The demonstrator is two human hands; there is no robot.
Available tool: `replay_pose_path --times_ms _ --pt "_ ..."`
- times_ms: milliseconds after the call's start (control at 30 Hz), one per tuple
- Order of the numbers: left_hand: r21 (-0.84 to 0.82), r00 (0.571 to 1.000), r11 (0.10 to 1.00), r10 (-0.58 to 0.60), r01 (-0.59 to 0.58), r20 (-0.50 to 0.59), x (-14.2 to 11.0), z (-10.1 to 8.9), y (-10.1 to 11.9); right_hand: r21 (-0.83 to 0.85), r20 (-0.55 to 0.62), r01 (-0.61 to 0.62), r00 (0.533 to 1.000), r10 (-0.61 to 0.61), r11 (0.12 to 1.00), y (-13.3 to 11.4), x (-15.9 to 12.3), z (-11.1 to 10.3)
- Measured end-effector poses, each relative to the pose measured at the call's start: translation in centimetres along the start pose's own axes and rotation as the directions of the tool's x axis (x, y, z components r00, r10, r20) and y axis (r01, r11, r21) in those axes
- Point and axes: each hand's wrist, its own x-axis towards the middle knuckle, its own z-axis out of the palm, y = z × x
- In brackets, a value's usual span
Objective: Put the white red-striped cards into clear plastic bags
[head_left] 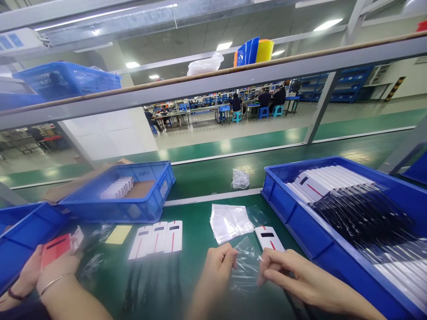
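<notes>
Between my two hands a clear plastic bag [246, 266] is stretched out above the green table. My left hand [215, 273] pinches its left edge between thumb and fingers. On the other edge, the fingers of my right hand [293, 273] are closed. A white device with a dark window and red stripe [269, 238] lies just behind my right hand, partly covered by it, and dark cords run out below that hand. Beyond the bag rests a stack of clear bags [231, 222]. To the left, several similar white devices [156, 240] lie in a row, their dark cords toward me.
At far left a co-worker's hands [55, 271] hold a red device [56, 250]. A blue bin [290, 213] of white devices and dark cords stands right; another blue bin [147, 209] stands back left. A yellow note [118, 234] and crumpled plastic [240, 178] lie about.
</notes>
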Motion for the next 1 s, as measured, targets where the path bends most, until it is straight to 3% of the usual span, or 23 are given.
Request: replay_pose_path --times_ms 100,233,467,733,833,933,1000 --pt "-0.011 1.000 1.000 0.000 0.000 0.026 0.3 0.5 -0.3 0.180 -0.071 -0.072 0.994 0.085 0.981 2.0 -1.2 0.0" --pt "-0.001 0.997 1.000 -0.003 0.003 0.082 0.7 1.1 -0.5 0.282 -0.147 -0.073 0.982 0.118 0.957 3.8 -1.7 0.9" --pt "-0.098 0.984 0.991 -0.070 0.087 0.162 0.5 1.3 -0.5 -0.021 -0.226 -0.061 0.973 0.055 0.998 2.2 0.4 2.2" --pt "-0.441 0.985 0.885 -0.091 0.147 0.144 -0.4 2.3 -1.0 -0.022 -0.318 -0.066 0.946 0.056 0.998 2.2 1.1 3.5" --pt "-0.481 0.985 0.860 -0.138 0.171 0.104 -0.9 3.2 -2.1 -0.047 -0.369 -0.084 0.927 0.061 0.995 2.5 0.9 4.1" --pt "-0.450 0.977 0.873 -0.215 0.189 -0.006 -1.0 3.2 -3.3 -0.083 -0.467 -0.172 0.877 0.114 0.982 4.1 0.1 3.9" --pt "-0.426 0.968 0.881 -0.246 0.204 -0.045 -0.8 2.4 -3.5 -0.114 -0.603 -0.301 0.778 0.175 0.947 6.2 -0.6 3.5"
